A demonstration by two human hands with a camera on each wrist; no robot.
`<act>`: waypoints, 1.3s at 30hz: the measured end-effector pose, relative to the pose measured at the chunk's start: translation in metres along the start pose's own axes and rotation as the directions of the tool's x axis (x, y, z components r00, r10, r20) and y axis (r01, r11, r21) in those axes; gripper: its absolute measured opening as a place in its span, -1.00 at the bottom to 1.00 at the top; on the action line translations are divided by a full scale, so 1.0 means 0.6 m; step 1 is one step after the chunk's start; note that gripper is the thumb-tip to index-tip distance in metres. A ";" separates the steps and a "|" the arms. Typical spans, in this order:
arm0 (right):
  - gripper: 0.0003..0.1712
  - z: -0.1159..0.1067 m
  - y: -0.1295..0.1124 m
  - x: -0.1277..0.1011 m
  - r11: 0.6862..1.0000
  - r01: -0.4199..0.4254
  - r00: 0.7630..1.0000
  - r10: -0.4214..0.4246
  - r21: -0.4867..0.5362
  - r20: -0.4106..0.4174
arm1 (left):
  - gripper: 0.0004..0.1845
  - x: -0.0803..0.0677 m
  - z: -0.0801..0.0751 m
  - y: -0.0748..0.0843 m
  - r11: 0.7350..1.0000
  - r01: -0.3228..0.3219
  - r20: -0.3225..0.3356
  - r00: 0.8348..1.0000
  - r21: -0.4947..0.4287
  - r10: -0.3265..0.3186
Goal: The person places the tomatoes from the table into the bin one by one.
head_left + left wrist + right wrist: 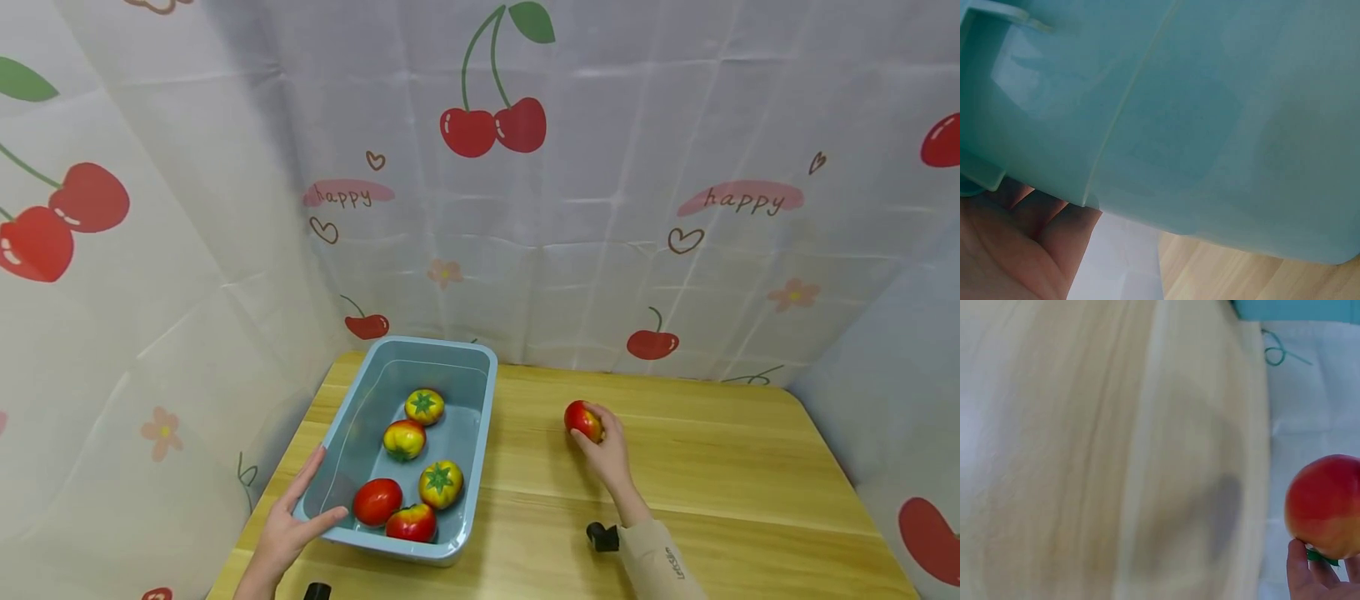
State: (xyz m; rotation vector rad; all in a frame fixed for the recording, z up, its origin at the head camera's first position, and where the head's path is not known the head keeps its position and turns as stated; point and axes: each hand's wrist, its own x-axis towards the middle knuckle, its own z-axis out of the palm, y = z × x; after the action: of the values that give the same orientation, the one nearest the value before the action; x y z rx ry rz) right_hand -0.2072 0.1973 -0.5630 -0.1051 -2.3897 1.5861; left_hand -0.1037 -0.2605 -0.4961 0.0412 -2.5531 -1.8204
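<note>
A red and yellow toy tomato point(582, 421) is held in my right hand point(609, 450), thumb and fingers around it, over the right part of the table. In the right wrist view the fingertips touch the tomato point(1325, 506) beside its green leafy top. At the left, my left hand point(288, 525) grips the near-left corner of a blue plastic bin point(489, 417), thumb over the rim, fingers along the outer side. The left wrist view shows the bin's outer wall point(1197, 125) with fingers partly hidden behind it. Several toy tomatoes point(441, 484) lie inside the bin.
The wooden table point(720, 467) carries the bin on its left half. White curtains point(570, 233) printed with cherries enclose its back and sides. A black wrist-camera piece point(602, 537) sits by the right sleeve point(660, 562).
</note>
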 end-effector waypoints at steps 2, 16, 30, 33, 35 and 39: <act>-0.45 0.000 -0.012 -0.002 1.000 -0.004 1.000 0.003 0.027 0.012 | -0.07 0.000 0.000 0.000 1.000 -0.008 -0.002 1.000 0.001 0.008; -0.42 0.001 -0.104 -0.013 0.987 0.027 0.994 -0.043 0.159 0.101 | -0.07 0.000 0.001 -0.001 1.000 -0.023 -0.002 1.000 0.002 0.023; -0.41 -0.003 -0.233 -0.059 0.978 0.086 0.976 -0.121 0.191 0.182 | -0.08 0.000 0.000 -0.001 1.000 -0.031 -0.003 1.000 0.001 0.031; -0.42 -0.002 -0.245 -0.066 0.974 0.103 0.970 -0.144 0.204 0.198 | -0.08 0.000 0.001 -0.002 1.000 -0.030 -0.002 1.000 -0.001 0.030; -0.42 -0.001 -0.253 -0.071 0.969 0.119 0.964 -0.165 0.216 0.208 | -0.08 0.000 0.001 -0.002 0.999 -0.032 -0.003 0.999 -0.001 0.032; -0.43 0.002 -0.267 -0.080 0.963 0.148 0.951 -0.201 0.226 0.233 | -0.09 0.000 0.001 -0.001 1.000 -0.031 -0.006 1.000 -0.004 0.031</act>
State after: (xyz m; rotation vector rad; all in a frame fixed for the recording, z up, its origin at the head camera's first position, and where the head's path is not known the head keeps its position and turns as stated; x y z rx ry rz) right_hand -0.1475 0.1228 -0.4260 0.3642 -2.3165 1.8416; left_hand -0.1036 -0.2602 -0.4970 0.0064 -2.5313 -1.8126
